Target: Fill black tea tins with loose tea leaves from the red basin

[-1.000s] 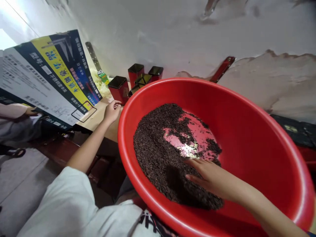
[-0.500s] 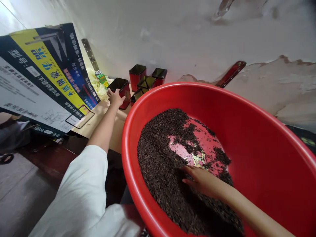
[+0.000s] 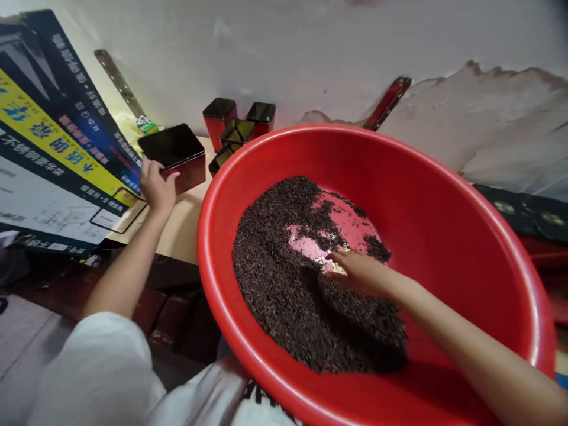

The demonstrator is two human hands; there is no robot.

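A big red plastic basin [image 3: 465,195] fills the middle and right of the view, tilted toward me. Dark loose tea leaves [image 3: 284,278] cover its lower left side, and bare red bottom shows in the middle. My right hand [image 3: 357,273] lies in the leaves with fingers partly buried and pointing left. My left hand [image 3: 155,186] grips a red tin with a black top [image 3: 175,151] and holds it just above the wooden tabletop [image 3: 184,228], left of the basin.
Several more red tins [image 3: 237,124] stand by the white wall behind the basin. A large printed cardboard box [image 3: 48,142] leans at the left. A red handle [image 3: 386,103] sticks up behind the basin rim. Dark objects lie at the right edge.
My left hand reached from the basin rim to the nearest tin, gripped it and drew it toward me. My right hand slid a little up through the leaves.
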